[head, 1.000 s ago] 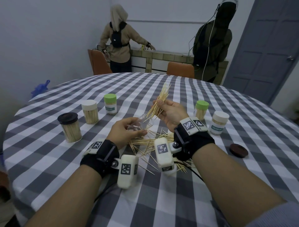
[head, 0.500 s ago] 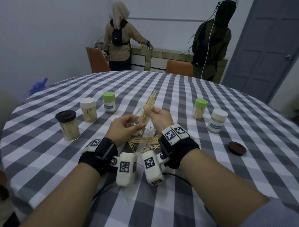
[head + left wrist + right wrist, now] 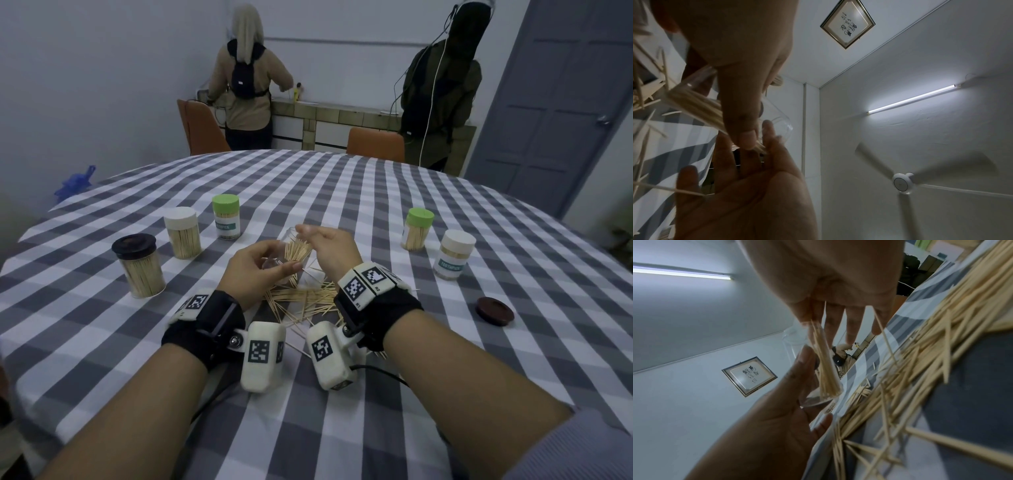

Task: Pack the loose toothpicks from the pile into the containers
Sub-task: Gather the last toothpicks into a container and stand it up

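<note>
Head view: a clear container [image 3: 289, 255] is held tilted above the checked table [image 3: 342, 192] by the left hand [image 3: 255, 270], whose thumb and fingers are curled round its wall. A bundle of toothpicks [image 3: 298, 251] is seen inside it. The right hand [image 3: 330, 248] is raised at the container's mouth, just right of it — its fingers are loosely spread, and nothing is seen pinched in them. The loose pile [image 3: 301, 298] is spread on the cloth just near of both hands, between the wrists. Three capped containers are stood at the far left and two at the far right; a brown lid [image 3: 495, 311] is laid alone at the right.
</note>
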